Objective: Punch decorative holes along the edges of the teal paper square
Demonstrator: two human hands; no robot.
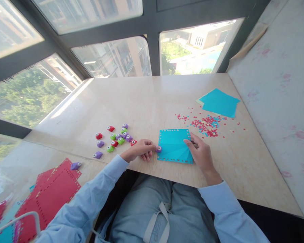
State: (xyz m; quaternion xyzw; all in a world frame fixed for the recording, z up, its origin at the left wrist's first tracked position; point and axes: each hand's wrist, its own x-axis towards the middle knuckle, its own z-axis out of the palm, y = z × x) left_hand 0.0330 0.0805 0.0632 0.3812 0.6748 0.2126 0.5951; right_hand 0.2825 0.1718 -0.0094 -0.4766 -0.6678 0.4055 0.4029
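A sheet of blue paper (pixel 174 145) with rows of small punched holes along its edges is in front of me, above the table's front edge. My left hand (pixel 144 149) pinches a small purple craft punch (pixel 159 149) at the sheet's left edge. On the right side, my right hand (pixel 199 148) grips the paper between thumb and fingers. Just left of my left hand lies a red punch (pixel 133 143), with several more purple, green (pixel 121 140) and red punches beyond it.
Red and blue punched-out bits (pixel 207 126) are scattered behind the sheet. More blue paper (pixel 219 103) lies at the back right. Red punched sheets (pixel 57 189) with a purple punch (pixel 76 165) on them lie at the lower left. Windows border the table (pixel 131 98) behind; a papered wall stands right.
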